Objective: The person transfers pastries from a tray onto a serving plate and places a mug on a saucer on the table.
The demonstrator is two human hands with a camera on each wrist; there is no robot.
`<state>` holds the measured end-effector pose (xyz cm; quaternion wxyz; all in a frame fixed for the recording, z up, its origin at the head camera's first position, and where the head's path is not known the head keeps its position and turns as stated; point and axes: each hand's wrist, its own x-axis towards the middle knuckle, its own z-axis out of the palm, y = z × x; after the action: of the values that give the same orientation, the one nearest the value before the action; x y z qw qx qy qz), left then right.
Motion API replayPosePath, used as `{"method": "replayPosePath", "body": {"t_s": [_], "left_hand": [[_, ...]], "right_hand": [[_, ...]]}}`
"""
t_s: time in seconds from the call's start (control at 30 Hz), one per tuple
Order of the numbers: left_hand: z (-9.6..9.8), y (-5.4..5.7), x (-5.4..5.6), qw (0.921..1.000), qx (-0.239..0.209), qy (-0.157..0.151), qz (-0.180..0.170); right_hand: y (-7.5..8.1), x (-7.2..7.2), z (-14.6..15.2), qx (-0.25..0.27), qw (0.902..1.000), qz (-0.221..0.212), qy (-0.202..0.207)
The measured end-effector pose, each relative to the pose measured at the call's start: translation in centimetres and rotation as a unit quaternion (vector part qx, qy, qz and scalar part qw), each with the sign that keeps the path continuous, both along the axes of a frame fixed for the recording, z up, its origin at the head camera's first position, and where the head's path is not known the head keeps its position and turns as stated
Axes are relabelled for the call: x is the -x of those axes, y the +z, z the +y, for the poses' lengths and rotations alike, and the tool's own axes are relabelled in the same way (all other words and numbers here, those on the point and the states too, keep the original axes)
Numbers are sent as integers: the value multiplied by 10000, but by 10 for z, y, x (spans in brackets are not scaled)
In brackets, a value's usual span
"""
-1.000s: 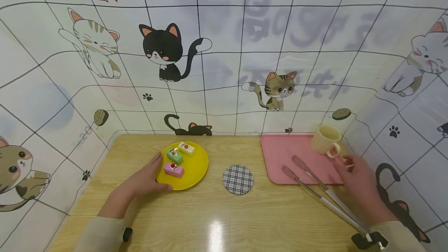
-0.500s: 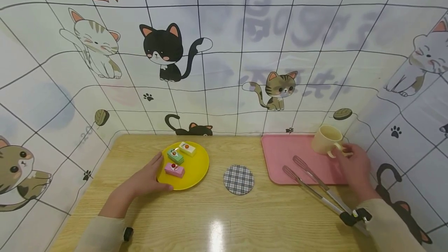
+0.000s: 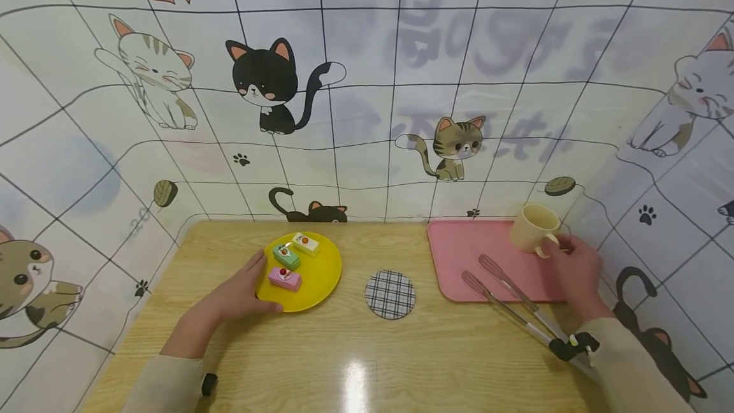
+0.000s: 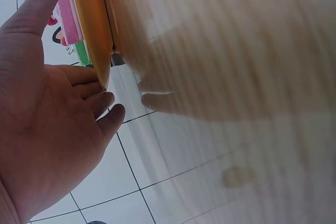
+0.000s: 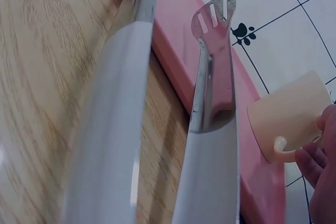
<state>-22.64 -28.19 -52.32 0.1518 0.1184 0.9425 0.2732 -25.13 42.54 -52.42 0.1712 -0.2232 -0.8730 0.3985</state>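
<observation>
At the left, a yellow plate (image 3: 322,279) lies on the table, bearing a pink cake slice (image 3: 285,278), a green cake slice (image 3: 286,256) and a pale yellow one (image 3: 306,244). My left hand (image 3: 243,292) holds the plate's left rim, thumb at the front and fingers curved along the side; its palm faces the rim in the left wrist view. A cream mug (image 3: 532,228) stands upright at the back right of a pink tray (image 3: 459,241). The fingers of my right hand (image 3: 578,269) pinch the mug's handle (image 5: 289,153).
Metal tongs (image 3: 523,324) with slotted ends and long pale arms lie across the tray's front edge, partly under my right wrist. A round checked coaster (image 3: 390,295) lies between plate and tray. A cat-patterned wall covering (image 3: 367,113) surrounds the table (image 3: 309,362) at the back and sides.
My right hand has moved up and slightly in to the mug's handle and taken hold of it. The left hand, the plate and the mug stay in place.
</observation>
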Motion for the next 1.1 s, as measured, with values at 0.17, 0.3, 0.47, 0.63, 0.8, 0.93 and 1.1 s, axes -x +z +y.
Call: {"method": "replayPosePath", "body": {"t_s": [0.17,0.3,0.47,0.63,0.8,0.93,1.1], "left_hand": [[-1,0,-1,10000,-12,-33,77],[-1,2,-2,9999,-80,6,63],[-1,2,-1,9999,-100,12,66],[-1,1,0,9999,-71,-25,100],[1,1,2,9999,-49,-73,123],[2,3,0,9999,-61,-48,81],[1,4,-2,10000,-52,-6,67]], "right_hand": [[0,2,2,-63,9999,-100,8],[1,4,3,-200,9997,-106,72],[2,4,2,-386,9992,-70,83],[0,1,3,-471,9987,-59,167],[3,-7,4,-487,9982,-37,342],[8,-11,1,-468,9979,3,453],[15,-13,-6,-415,9979,65,494]]}}
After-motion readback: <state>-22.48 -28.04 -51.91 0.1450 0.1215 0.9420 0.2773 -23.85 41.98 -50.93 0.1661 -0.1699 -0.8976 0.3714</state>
